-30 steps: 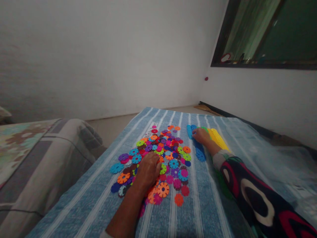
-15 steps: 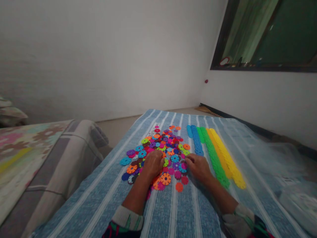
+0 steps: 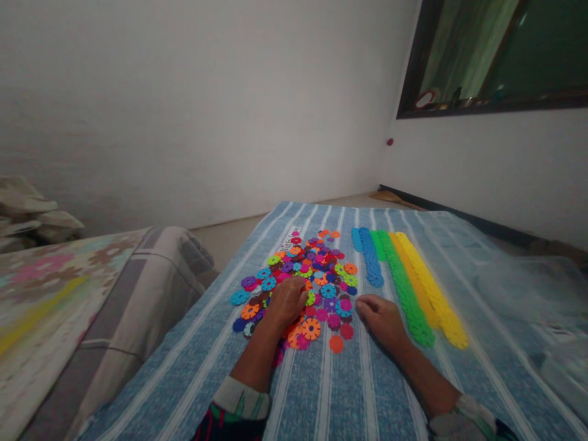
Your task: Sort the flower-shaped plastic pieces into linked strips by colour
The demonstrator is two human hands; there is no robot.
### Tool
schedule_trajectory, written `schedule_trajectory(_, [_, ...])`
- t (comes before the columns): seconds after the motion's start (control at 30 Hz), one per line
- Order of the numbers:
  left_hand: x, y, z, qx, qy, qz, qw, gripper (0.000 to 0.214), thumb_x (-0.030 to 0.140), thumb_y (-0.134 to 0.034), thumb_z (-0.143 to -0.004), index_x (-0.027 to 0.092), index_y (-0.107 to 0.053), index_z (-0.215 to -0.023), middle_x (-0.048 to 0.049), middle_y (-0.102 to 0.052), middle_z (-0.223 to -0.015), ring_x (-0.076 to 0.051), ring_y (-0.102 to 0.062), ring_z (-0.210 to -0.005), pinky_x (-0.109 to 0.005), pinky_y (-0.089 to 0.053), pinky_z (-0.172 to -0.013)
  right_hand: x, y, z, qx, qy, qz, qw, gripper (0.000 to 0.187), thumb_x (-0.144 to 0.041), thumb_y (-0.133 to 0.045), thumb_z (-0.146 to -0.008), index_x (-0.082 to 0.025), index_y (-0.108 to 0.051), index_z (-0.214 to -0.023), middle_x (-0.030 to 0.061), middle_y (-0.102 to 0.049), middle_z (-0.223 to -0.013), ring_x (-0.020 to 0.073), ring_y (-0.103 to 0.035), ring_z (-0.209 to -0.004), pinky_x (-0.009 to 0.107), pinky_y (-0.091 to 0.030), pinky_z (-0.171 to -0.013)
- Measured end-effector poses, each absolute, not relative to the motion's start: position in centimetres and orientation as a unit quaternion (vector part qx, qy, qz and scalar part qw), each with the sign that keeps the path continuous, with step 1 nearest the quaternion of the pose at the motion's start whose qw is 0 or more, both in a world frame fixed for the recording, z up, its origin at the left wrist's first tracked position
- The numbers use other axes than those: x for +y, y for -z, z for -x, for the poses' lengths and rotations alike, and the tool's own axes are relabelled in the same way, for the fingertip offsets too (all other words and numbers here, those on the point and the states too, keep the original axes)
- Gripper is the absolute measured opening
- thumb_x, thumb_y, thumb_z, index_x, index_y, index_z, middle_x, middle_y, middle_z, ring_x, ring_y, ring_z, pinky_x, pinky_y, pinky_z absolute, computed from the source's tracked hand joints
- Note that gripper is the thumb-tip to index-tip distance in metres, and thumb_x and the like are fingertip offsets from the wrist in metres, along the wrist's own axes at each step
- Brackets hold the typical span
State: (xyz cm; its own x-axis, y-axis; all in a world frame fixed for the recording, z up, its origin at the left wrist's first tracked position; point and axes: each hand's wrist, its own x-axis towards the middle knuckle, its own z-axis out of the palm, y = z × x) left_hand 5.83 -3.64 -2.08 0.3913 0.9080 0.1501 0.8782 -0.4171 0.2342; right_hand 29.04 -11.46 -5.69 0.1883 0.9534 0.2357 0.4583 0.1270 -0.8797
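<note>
A heap of flat, notched plastic discs (image 3: 316,275) in many colours lies on a blue striped cloth (image 3: 349,392). My left hand (image 3: 287,303) rests on the near left part of the heap, with its fingers curled down over the discs. My right hand (image 3: 381,315) lies on the cloth just right of the heap. Its fingers are drawn together and point at a pink and a blue disc (image 3: 343,305); what they hold, if anything, is hidden. Beyond it lie sorted rows of discs: a short blue row (image 3: 370,260), a green row (image 3: 407,291) and a yellow row (image 3: 434,297).
A grey and patterned rolled mattress or cushion (image 3: 138,294) lies along the left of the cloth. Clear plastic sheeting (image 3: 514,282) covers the cloth's right side. White walls stand behind, and a dark-framed window (image 3: 496,55) is at the upper right.
My right hand has come back from the far end of the blue row to the near right edge of the heap. The left hand has stayed on the heap. The view has shifted slightly.
</note>
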Motion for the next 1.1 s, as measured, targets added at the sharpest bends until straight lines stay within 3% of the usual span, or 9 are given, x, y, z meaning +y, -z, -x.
schedule_trajectory(0.17, [-3.0, 2.1, -4.5, 0.539, -0.176, -0.817, 0.105, 0.019, 0.015, -0.047, -0.085, 0.019, -0.062, -0.074, -0.0034, -0.067, -0.084, -0.018, -0.062, -0.084, -0.028, -0.044, -0.077, -11.6, 5.6, -29.2, -0.557, -0.299, 0.615, 0.471, 0.035, -0.047, -0.053, -0.077, -0.018, -0.072, -0.076, 0.0015, -0.064, -0.058, 0.0171, -0.056, -0.052, 0.026, -0.042, -0.052])
schedule_trajectory(0.37, [-3.1, 2.4, -4.6, 0.529, -0.233, -0.812, 0.083, 0.019, 0.018, -0.048, -0.086, 0.019, -0.066, -0.082, -0.0065, -0.069, -0.092, -0.020, -0.063, -0.090, -0.032, -0.047, -0.084, -11.6, 5.5, -29.1, -0.556, -0.301, 0.614, 0.473, 0.036, -0.047, -0.053, -0.075, -0.017, -0.073, -0.076, 0.0018, -0.064, -0.059, 0.0168, -0.055, -0.051, 0.027, -0.041, -0.052])
schedule_trajectory(0.57, [-4.3, 2.7, -6.7, 0.450, -0.176, -0.872, 0.079, 0.009, 0.022, -0.055, -0.083, 0.020, -0.063, -0.081, -0.0067, -0.068, -0.094, -0.021, -0.060, -0.096, -0.033, -0.046, -0.089, -11.7, 5.5, -29.1, -0.570, -0.287, 0.609, 0.471, 0.035, -0.046, -0.053, -0.076, -0.018, -0.074, -0.075, 0.0021, -0.067, -0.063, 0.0188, -0.059, -0.058, 0.028, -0.044, -0.058])
schedule_trajectory(0.8, [-4.6, 2.3, -7.1, 0.485, -0.098, -0.867, 0.060, 0.010, 0.013, -0.051, -0.080, 0.019, -0.059, -0.077, -0.0078, -0.066, -0.090, -0.021, -0.060, -0.090, -0.033, -0.045, -0.084, -11.6, 5.7, -29.2, -0.573, -0.289, 0.608, 0.468, 0.035, -0.046, -0.053, -0.076, -0.018, -0.074, -0.075, 0.0021, -0.068, -0.064, 0.0198, -0.062, -0.062, 0.029, -0.045, -0.062])
schedule_trajectory(1.1, [-4.4, 2.7, -7.2, 0.510, -0.100, -0.853, 0.045, 0.014, 0.020, -0.050, -0.084, 0.019, -0.059, -0.073, -0.0090, -0.066, -0.088, -0.023, -0.061, -0.090, -0.035, -0.046, -0.084, -11.5, 5.5, -29.1, -0.579, -0.288, 0.605, 0.464, 0.035, -0.046, -0.050, -0.077, -0.019, -0.071, -0.071, 0.0015, -0.063, -0.060, 0.0192, -0.059, -0.060, 0.028, -0.043, -0.060])
